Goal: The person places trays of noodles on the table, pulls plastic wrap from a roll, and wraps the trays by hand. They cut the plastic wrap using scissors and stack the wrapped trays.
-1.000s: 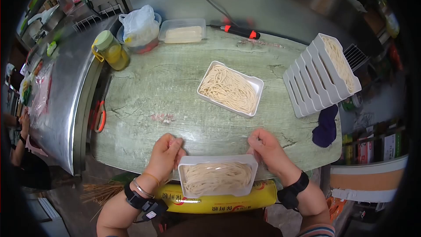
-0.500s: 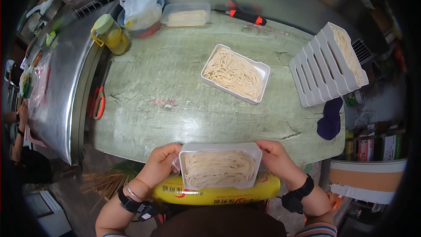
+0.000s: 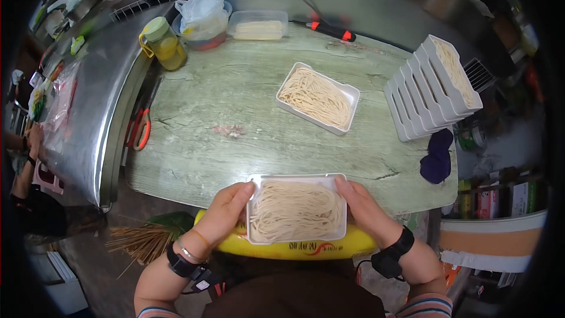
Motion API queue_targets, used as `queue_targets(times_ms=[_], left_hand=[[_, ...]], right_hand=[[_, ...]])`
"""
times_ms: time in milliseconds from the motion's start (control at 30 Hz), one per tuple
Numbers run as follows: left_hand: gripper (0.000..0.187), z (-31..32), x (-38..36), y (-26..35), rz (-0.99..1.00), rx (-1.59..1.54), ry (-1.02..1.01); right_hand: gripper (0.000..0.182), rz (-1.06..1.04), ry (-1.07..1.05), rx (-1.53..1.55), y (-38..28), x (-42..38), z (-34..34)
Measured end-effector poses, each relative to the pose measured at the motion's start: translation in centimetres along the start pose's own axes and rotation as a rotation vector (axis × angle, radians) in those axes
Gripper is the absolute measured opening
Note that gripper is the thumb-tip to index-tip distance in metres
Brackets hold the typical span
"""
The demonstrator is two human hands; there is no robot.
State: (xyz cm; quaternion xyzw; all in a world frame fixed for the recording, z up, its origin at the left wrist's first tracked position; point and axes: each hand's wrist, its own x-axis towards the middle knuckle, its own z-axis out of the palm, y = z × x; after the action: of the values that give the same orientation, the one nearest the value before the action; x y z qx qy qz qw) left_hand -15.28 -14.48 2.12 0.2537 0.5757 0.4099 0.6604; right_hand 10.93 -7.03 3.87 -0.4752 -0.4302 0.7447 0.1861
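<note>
White rectangular plastic noodle tray [image 3: 296,209] lies long axis left-right between left hand [image 3: 226,212] and right hand [image 3: 360,206], each clamped on one short end.

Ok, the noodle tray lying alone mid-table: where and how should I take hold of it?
Take the noodle tray by its two short end rims, one hand at each. It lies flat and diagonal, filled with loose noodles, so pinch the raised rim from outside, coming from the upper left and lower right, and probably keep it level.
</note>
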Motion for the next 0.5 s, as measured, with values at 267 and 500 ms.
queue_targets(times_ms=[267, 500], left_hand=[[0.055, -1.4, -3.8, -1.7, -0.084, 0.014, -0.097], [0.034, -4.5, -2.8, -3.3, 0.445, 0.756, -0.478]], right_hand=[[0.061, 0.136, -0.102, 0.01, 1.9, -2.4, 0.5], [0.06, 0.028, -0.219, -0.066, 1.5, -4.3, 1.8]])
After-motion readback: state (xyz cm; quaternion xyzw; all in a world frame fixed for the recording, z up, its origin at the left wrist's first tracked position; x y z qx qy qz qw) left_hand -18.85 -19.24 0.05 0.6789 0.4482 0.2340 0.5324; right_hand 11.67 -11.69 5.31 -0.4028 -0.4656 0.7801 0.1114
